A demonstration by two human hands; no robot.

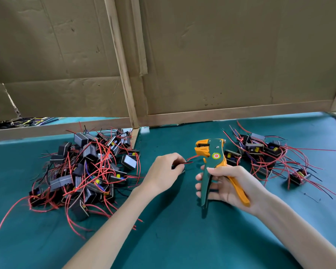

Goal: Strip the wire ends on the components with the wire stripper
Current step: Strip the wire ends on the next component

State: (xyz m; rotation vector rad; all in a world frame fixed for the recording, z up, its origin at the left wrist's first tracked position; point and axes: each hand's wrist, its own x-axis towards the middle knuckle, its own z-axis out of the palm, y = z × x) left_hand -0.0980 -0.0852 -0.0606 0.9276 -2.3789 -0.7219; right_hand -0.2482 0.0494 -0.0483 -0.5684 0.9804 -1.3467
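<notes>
My right hand grips the green and orange wire stripper by its handles, jaws pointing up and away, handles spread apart. My left hand holds a small black component whose red and black wires stick out to the right, their tips just left of the stripper and below its jaws. The component itself is mostly hidden under my fingers. A big heap of black components with red wires lies on the left. A smaller pile of such components lies on the right, behind the stripper.
Everything sits on a teal cloth-covered table. Cardboard walls on wooden strips close off the back. Loose wire offcuts show through a gap at the far left.
</notes>
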